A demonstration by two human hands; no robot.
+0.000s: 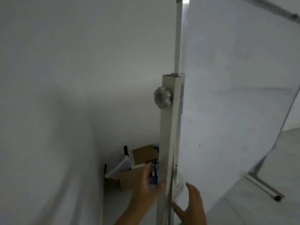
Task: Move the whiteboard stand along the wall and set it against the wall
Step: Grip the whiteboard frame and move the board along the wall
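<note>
The whiteboard stand (168,127) is seen edge-on: a pale metal post with a grey knob (162,97), and the white board (227,95) spreading to the right. The wall (73,78) is close on the left. My left hand (146,184) is low beside the post, with its thumb against the post's left face and its fingers loose and apart. My right hand (193,205) is spread at the board's lower corner, thumb toward the post, not closed around anything. The view is blurred.
Cardboard boxes (142,163) and a white tray-like item (120,168) sit on the floor in the corner behind the post. The stand's far foot bar (263,185) lies on the pale tiled floor at the right.
</note>
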